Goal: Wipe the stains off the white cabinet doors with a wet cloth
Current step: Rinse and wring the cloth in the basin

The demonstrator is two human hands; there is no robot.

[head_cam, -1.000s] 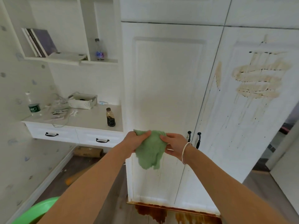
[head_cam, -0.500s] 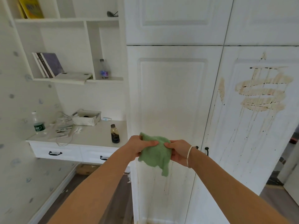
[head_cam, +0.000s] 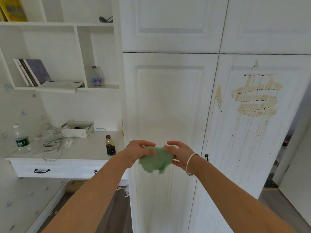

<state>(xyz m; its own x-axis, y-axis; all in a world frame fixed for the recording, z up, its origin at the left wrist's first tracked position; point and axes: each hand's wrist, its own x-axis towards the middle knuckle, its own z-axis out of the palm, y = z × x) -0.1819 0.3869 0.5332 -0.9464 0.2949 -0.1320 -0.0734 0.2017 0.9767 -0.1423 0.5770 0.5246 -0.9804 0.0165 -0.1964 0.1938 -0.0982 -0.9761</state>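
Fingers [head_cam: 149,144] of the left hand [head_cam: 134,153] and right hand [head_cam: 180,153] pinch the green cloth [head_cam: 156,161] by its top edge, before the left cabinet door [head_cam: 168,106]. Limp, light, likely damp: gather into a pad.

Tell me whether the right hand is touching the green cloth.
Touching. The head view shows the right hand pinching the cloth at its right edge, with no gap between them; the left hand grips the other edge.
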